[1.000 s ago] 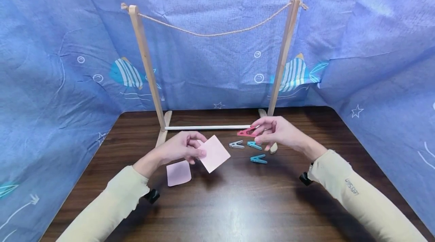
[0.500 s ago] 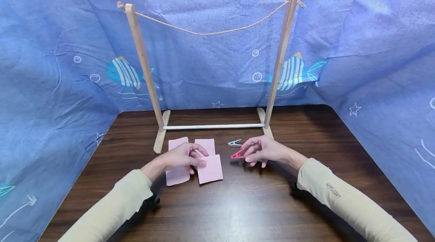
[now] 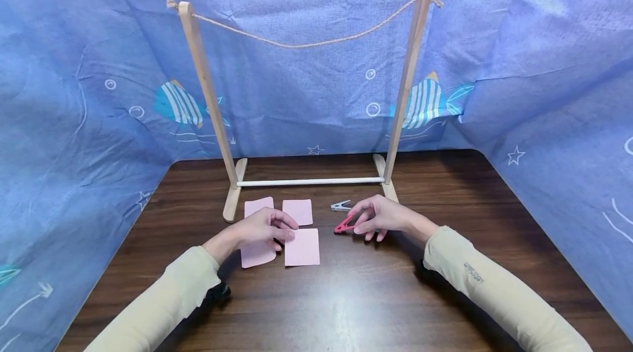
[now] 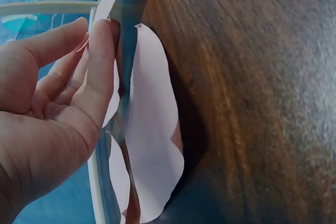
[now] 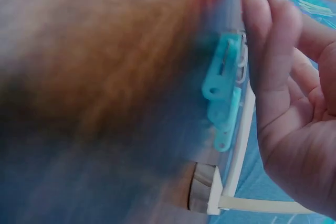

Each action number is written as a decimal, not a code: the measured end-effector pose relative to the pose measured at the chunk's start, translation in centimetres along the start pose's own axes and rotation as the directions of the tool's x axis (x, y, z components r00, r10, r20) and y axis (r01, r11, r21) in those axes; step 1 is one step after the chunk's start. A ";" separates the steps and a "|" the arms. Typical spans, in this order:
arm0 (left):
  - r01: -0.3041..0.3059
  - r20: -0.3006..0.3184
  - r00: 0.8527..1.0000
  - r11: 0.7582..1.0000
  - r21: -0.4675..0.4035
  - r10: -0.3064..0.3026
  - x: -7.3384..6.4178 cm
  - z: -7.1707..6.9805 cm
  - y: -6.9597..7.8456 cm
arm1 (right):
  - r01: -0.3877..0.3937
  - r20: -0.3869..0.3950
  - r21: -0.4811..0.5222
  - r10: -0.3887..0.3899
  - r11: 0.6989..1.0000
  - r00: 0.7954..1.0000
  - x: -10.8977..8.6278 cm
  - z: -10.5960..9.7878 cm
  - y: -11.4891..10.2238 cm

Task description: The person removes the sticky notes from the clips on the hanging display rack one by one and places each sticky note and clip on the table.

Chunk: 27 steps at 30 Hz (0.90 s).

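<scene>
My left hand pinches the upper left corner of a pink square sheet, which lies flat against the dark tabletop. Two more pink sheets lie around this hand: one pink sheet just behind the held one, another partly under the hand. Part of a further pink sheet shows behind my knuckles. To the right, my right hand holds a red clothespin between thumb and fingers, its free end pointing left toward the held sheet. A grey clothespin lies behind it.
Teal clothespins lie by my right hand in the right wrist view, hidden behind it from the head. At the back stands a wooden frame with a white crossbar and a sagging rope. A blue curtain surrounds the table.
My left hand has lowered the tilted pink sheet to the table and squared it up. The right hand has brought the red clothespin leftward and nearer to me, close to that sheet.
</scene>
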<state>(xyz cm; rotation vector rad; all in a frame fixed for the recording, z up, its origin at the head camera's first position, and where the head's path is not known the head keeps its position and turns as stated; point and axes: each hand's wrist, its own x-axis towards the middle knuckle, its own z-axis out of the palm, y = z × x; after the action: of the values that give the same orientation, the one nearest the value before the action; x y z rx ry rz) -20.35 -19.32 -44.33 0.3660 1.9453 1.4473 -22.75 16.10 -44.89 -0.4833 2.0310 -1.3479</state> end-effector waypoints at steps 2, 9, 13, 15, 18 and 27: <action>0.005 -0.013 1.000 1.000 0.010 -0.005 0.1 -0.1 0.0 | -0.008 -0.009 -0.015 0.007 1.000 1.000 0.1 0.0 -0.2; 0.016 -0.041 0.999 0.999 0.050 -0.014 0.1 -0.5 -0.2 | -0.037 0.003 -0.048 0.037 0.998 0.999 0.2 -0.1 -0.3; 0.016 -0.043 0.999 0.999 0.038 -0.015 0.0 -0.8 -0.2 | -0.063 0.008 -0.041 0.063 0.997 0.998 0.5 0.0 -0.1; 0.013 -0.041 0.999 0.999 0.032 -0.012 -0.1 -1.0 -0.3 | -0.070 0.004 -0.035 0.070 0.997 0.998 0.6 0.0 0.0; 0.006 -0.035 0.999 1.000 0.031 -0.005 0.0 -1.2 -0.3 | -0.073 0.000 -0.025 0.073 0.997 0.997 0.7 -0.1 0.2; -0.018 -0.026 0.999 1.000 0.023 0.018 -0.1 -1.5 -0.3 | -0.113 0.054 0.050 0.110 0.992 0.992 0.7 -0.8 0.6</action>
<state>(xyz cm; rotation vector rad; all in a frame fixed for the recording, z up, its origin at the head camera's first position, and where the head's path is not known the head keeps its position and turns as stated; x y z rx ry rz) -21.25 -20.57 -44.36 0.3774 1.9851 1.4495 -23.77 16.44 -45.48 -0.3716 1.9457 -1.3053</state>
